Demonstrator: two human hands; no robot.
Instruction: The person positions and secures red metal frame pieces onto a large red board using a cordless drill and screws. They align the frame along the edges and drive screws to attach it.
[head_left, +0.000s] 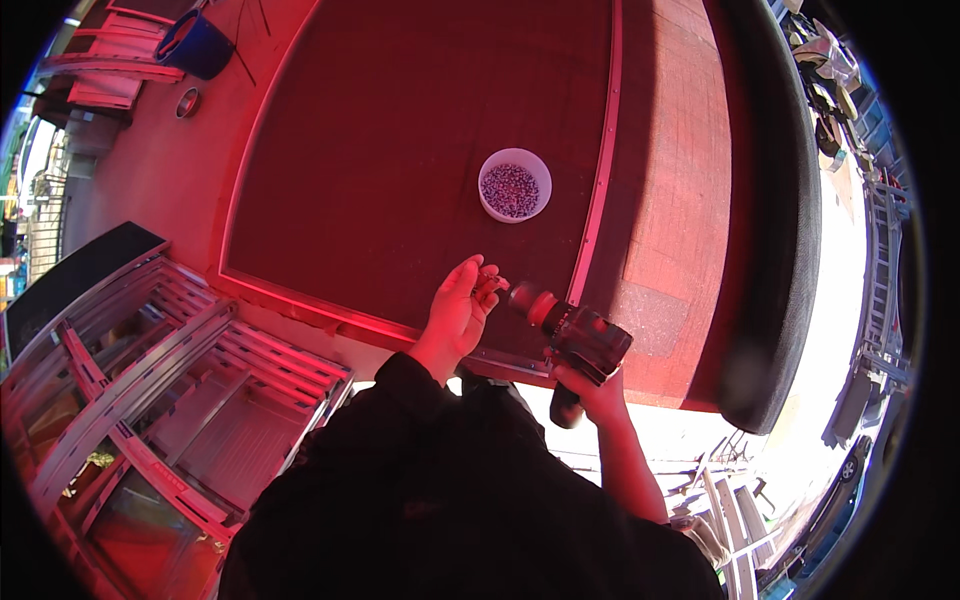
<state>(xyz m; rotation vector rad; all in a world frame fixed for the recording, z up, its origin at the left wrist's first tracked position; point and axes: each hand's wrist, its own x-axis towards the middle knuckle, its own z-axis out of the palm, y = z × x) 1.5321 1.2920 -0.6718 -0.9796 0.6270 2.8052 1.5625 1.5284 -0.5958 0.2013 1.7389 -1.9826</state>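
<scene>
My right hand (600, 390) is closed around the grip of a cordless drill driver (589, 337), whose front end points up and left. Close to that end, my left hand (459, 309) has its fingers curled around several small pieces (491, 283), apparently metal fasteners; their exact kind cannot be told. The drill's tip and these pieces lie very near each other, and contact cannot be told. Beyond both hands, a white bucket (545, 196) holds many small fasteners and rests on a dark, framed panel (375, 172). A metal strip (600, 195) with screw heads runs along the panel's right side.
Metal ladders (135, 390) lie at lower left. A blue bucket (206, 52) and a small metal bowl (187, 103) are at upper left. A thick black roll (780, 247) runs along the right, with another ladder (881, 270) beyond it.
</scene>
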